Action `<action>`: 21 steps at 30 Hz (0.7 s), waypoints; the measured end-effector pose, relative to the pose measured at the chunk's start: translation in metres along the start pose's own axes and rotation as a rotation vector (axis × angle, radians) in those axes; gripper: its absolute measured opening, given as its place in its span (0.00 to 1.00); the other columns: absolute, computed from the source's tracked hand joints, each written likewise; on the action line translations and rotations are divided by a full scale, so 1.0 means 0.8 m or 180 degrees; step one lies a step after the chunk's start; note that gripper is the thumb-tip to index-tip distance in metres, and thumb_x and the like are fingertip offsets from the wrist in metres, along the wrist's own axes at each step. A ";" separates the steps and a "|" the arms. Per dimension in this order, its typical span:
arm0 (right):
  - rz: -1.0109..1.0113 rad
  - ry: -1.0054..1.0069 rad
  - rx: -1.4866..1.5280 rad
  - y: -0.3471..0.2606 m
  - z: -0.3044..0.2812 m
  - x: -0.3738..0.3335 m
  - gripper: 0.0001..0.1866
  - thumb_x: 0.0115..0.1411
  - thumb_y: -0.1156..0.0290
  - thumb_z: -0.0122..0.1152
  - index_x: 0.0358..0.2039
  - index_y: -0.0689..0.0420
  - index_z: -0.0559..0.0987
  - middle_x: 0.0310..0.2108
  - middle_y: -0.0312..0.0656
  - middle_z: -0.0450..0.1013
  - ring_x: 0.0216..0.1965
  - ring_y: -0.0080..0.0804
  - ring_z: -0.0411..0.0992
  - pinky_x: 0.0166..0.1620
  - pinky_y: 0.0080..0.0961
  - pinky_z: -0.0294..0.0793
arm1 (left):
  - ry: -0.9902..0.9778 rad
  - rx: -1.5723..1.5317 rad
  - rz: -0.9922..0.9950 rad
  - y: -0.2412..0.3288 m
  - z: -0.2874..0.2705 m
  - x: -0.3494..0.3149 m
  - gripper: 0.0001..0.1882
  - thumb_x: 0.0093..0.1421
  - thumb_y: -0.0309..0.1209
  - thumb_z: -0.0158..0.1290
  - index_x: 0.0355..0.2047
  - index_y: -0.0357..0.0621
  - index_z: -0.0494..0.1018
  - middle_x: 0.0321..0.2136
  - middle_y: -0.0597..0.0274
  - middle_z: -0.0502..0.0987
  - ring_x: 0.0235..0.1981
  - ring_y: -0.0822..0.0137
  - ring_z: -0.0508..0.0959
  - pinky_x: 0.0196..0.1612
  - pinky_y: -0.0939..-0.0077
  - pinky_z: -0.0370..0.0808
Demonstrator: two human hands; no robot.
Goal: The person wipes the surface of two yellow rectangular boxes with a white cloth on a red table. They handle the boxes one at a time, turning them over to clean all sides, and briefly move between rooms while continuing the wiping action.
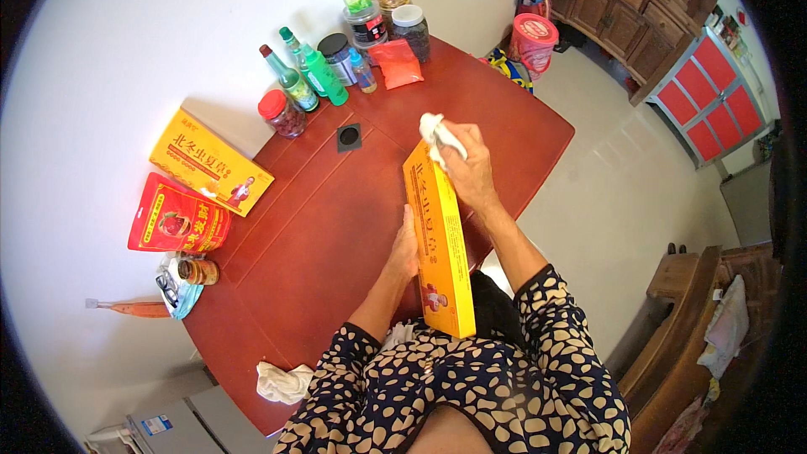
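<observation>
A flat yellow cardboard box [435, 235] stands tilted on edge in front of me, over the near side of the red-brown table [336, 202]. My left hand [407, 245] supports the box along its left side; the fingers pass behind it and are partly hidden. At the box's far top end, my right hand [471, 164] is closed around a crumpled white cloth [439, 136]. The cloth touches or nearly touches the box's upper edge. Another white cloth [284, 382] lies bunched at the table's near left edge.
Along the wall stand a second yellow box [210, 160], a red pouch [178, 214], a small jar [200, 271], a red-lidded jar [282, 113], green bottles [324, 76], several other jars and an orange packet [397, 64]. A pink bucket [534, 38] and wooden bench [672, 319] are beyond the table.
</observation>
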State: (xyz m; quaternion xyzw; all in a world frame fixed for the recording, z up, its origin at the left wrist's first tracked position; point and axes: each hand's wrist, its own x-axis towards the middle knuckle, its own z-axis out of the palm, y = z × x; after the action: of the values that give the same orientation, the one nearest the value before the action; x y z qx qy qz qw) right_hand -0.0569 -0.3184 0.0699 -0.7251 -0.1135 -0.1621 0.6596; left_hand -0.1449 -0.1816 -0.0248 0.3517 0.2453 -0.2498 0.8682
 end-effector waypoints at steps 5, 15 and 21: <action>-0.0127 -0.0281 -0.0253 0.005 -0.004 0.004 0.19 0.56 0.82 0.56 0.49 0.61 0.77 0.42 0.40 0.66 0.45 0.30 0.68 0.48 0.22 0.69 | 0.0065 0.0054 0.0134 0.004 -0.005 0.008 0.35 0.67 0.62 0.27 0.55 0.50 0.67 0.42 0.61 0.77 0.39 0.63 0.79 0.41 0.61 0.81; 0.0062 -0.0858 0.0083 -0.022 -0.017 -0.074 0.19 0.54 0.84 0.57 0.47 0.62 0.78 0.44 0.42 0.65 0.48 0.34 0.67 0.52 0.25 0.67 | -0.0094 -0.0512 0.0028 0.012 -0.001 0.008 0.37 0.66 0.63 0.25 0.59 0.50 0.64 0.49 0.57 0.75 0.47 0.58 0.78 0.48 0.59 0.78; -0.0122 -0.1124 -0.0097 -0.058 -0.040 -0.123 0.18 0.52 0.82 0.62 0.46 0.60 0.80 0.43 0.44 0.65 0.48 0.37 0.67 0.49 0.28 0.69 | 0.0355 -0.0392 0.0118 0.021 -0.006 0.004 0.39 0.64 0.66 0.28 0.58 0.50 0.65 0.50 0.55 0.75 0.49 0.55 0.76 0.51 0.52 0.75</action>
State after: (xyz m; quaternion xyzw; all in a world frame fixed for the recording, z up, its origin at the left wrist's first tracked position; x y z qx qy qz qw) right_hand -0.1676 -0.3407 0.0771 -0.7499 -0.2389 -0.0464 0.6152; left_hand -0.1333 -0.1689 -0.0217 0.3154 0.3016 -0.1982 0.8776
